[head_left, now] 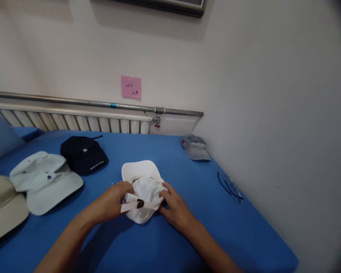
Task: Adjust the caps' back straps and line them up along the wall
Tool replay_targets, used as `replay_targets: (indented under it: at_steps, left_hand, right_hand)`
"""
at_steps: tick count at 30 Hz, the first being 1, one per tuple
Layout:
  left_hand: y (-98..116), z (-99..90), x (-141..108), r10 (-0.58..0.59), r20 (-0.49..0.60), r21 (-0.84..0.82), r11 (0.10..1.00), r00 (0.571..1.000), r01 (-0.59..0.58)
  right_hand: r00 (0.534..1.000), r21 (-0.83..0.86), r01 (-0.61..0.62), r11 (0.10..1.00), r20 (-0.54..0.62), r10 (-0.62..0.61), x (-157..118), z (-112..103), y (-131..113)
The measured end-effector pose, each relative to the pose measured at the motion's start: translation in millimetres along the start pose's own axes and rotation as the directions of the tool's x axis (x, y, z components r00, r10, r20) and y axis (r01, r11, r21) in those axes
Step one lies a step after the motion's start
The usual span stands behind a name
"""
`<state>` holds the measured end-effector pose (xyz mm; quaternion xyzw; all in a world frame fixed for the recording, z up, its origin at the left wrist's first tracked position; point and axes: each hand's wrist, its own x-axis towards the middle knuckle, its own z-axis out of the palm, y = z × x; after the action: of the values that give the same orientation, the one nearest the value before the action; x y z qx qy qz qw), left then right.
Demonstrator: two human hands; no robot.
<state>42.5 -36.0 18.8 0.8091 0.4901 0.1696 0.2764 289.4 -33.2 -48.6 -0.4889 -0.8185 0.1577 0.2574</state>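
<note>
A white baseball cap (147,188) is in front of me over the blue surface, its brim pointing away and its inside facing up. Its back strap with a dark buckle (140,203) crosses the side nearest me, and the strap's loose end sticks out to the left. My left hand (115,199) grips the cap's left edge, thumb by the opening. On the right edge, the fingers of my right hand (172,204) are closed round the rim. The undersides of both hands' grips are hidden.
To the left lie a black cap (83,153), a pale cap (48,182) and a beige cap (5,208). A grey cap (195,147) sits at the back right, with eyeglasses (230,186) nearer. Behind the blue surface (216,235) run a radiator (96,123) and a pipe (88,102).
</note>
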Motion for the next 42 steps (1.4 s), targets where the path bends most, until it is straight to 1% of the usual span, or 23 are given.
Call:
replay_targets:
  at_steps: [2, 4, 6, 7, 8, 10, 13, 16, 18, 20, 21, 23, 24, 25, 27, 28, 30, 32, 35, 38, 42]
  left_hand:
    - [-5, 2.0, 13, -0.02, -0.036, -0.016, 1.0, 0.999, 0.02]
    - [-13, 3.2, 32, -0.015, -0.155, -0.047, 0.999, 0.988, 0.008]
    - [-21, 2.5, 54, -0.013, -0.284, -0.085, 0.996, 0.959, -0.011]
    - [-25, 1.3, 64, -0.018, -0.322, -0.097, 0.995, 0.947, -0.014]
    - [-27, -0.1, 73, -0.026, -0.333, -0.104, 0.994, 0.943, -0.01]
    - [-29, -3.2, 85, -0.037, -0.287, -0.11, 0.994, 0.957, 0.006]
    - [-28, -6.0, 90, -0.049, -0.181, -0.153, 0.988, 0.982, 0.021]
    - [-25, -5.4, 87, -0.054, -0.126, -0.334, 0.943, 0.991, 0.009]
    - [-24, -3.5, 86, -0.043, -0.108, -0.421, 0.907, 0.993, -0.007]
    - [-24, -1.1, 84, -0.018, -0.099, -0.397, 0.918, 0.995, -0.023]
    - [-25, 0.0, 84, 0.001, -0.091, -0.372, 0.927, 0.996, -0.035]
    - [-26, 1.8, 83, 0.033, -0.065, -0.369, 0.928, 0.997, -0.055]
    - [-27, 2.5, 83, 0.038, -0.05, -0.399, 0.915, 0.998, -0.055]
    - [-29, 3.1, 82, 0.036, -0.042, -0.439, 0.897, 0.998, -0.051]
    - [-31, 4.9, 81, 0.021, -0.034, -0.518, 0.854, 0.999, -0.035]
    - [-33, 6.5, 81, 0.012, -0.025, -0.553, 0.833, 1.0, -0.024]
    - [-38, 11.9, 80, -0.001, 0.008, -0.617, 0.787, 1.0, 0.005]
    - [-45, 20.2, 81, -0.019, 0.048, -0.681, 0.73, 0.999, 0.047]
    - [-58, 32.7, 84, -0.044, 0.119, -0.769, 0.628, 0.992, 0.12]
    - [-67, 38.0, 87, -0.036, 0.195, -0.814, 0.552, 0.98, 0.182]
    - [-69, 35.3, 90, -0.037, 0.243, -0.83, 0.51, 0.969, 0.228]
  right_hand:
    - [0.999, 0.042, 0.048, 0.998, -0.016, -0.048, 13, 6, 5]
    - [0.993, 0.088, 0.079, 0.993, -0.091, -0.071, 32, 10, 11]
    - [0.981, 0.105, 0.084, 0.991, -0.185, -0.063, 55, 11, 17]
    - [0.974, 0.102, 0.079, 0.992, -0.221, -0.055, 67, 10, 20]
    - [0.967, 0.1, 0.072, 0.992, -0.249, -0.045, 77, 9, 23]
    - [0.955, 0.105, 0.063, 0.992, -0.295, -0.03, 92, 7, 30]
    - [0.936, 0.137, 0.057, 0.989, -0.353, -0.005, 99, 10, 42]
    - [0.922, 0.167, 0.038, 0.985, -0.386, 0.03, 96, 13, 56]
    - [0.911, 0.158, 0.016, 0.987, -0.41, 0.051, 91, 10, 62]
    - [0.886, 0.114, 0.01, 0.993, -0.462, 0.044, 85, 1, 59]
    - [0.865, 0.083, 0.029, 0.996, -0.501, 0.017, 82, -4, 53]
    - [0.843, 0.075, 0.137, 0.988, -0.533, -0.076, 76, -15, 33]
    - [0.833, 0.068, 0.209, 0.976, -0.535, -0.141, 74, -18, 22]
    - [0.835, 0.057, 0.263, 0.963, -0.514, -0.198, 72, -20, 10]
    - [0.852, 0.004, 0.346, 0.938, -0.42, -0.313, 70, -21, -8]
    - [0.858, 0.0, 0.369, 0.929, -0.384, -0.341, 70, -19, -14]
    - [0.876, 0.034, 0.392, 0.919, -0.318, -0.362, 71, -14, -17]
    - [0.907, 0.094, 0.373, 0.923, -0.246, -0.341, 73, -9, -12]
    - [0.951, 0.171, 0.296, 0.94, -0.149, -0.272, 73, -2, -5]
    - [0.979, 0.28, 0.19, 0.941, -0.132, -0.158, 73, 5, -3]
    - [0.992, 0.394, 0.074, 0.916, -0.121, -0.028, 74, 10, -4]
